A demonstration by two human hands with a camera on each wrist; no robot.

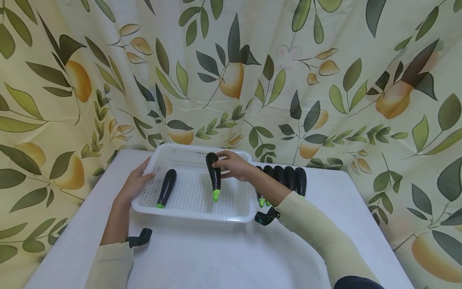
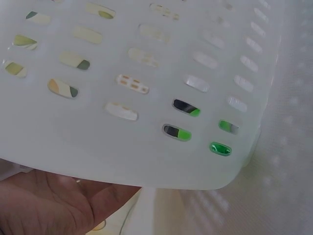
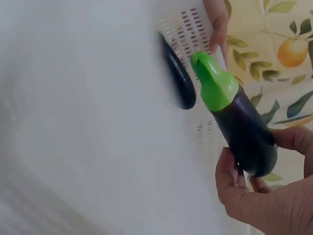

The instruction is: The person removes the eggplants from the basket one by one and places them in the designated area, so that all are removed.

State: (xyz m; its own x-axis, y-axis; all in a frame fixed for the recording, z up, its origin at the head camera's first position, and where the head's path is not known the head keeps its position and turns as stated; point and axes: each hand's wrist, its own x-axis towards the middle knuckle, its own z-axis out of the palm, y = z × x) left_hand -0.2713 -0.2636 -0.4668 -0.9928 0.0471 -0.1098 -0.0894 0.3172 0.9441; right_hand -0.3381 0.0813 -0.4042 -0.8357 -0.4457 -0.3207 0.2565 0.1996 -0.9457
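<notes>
A white plastic basket (image 1: 193,216) with slotted walls stands on the table. At its left end my left hand (image 1: 135,182) holds the rim, the thumb over the edge; the left wrist view shows the palm (image 2: 54,203) against the rim. Above the basket floor, my right hand (image 1: 232,164) pinches an eggplant (image 1: 213,172) near its thick dark end, the green stem end pointing down towards me. In the right wrist view, thumb and fingers hold this eggplant (image 3: 247,132) from both sides. A second eggplant (image 1: 167,188) lies inside the basket on the left.
Right of the basket, several more eggplants (image 1: 290,176) lie side by side on the white table (image 1: 216,257), partly hidden behind the right forearm. A patterned curtain (image 1: 252,80) with leaves and fruit hangs behind the table and along its sides.
</notes>
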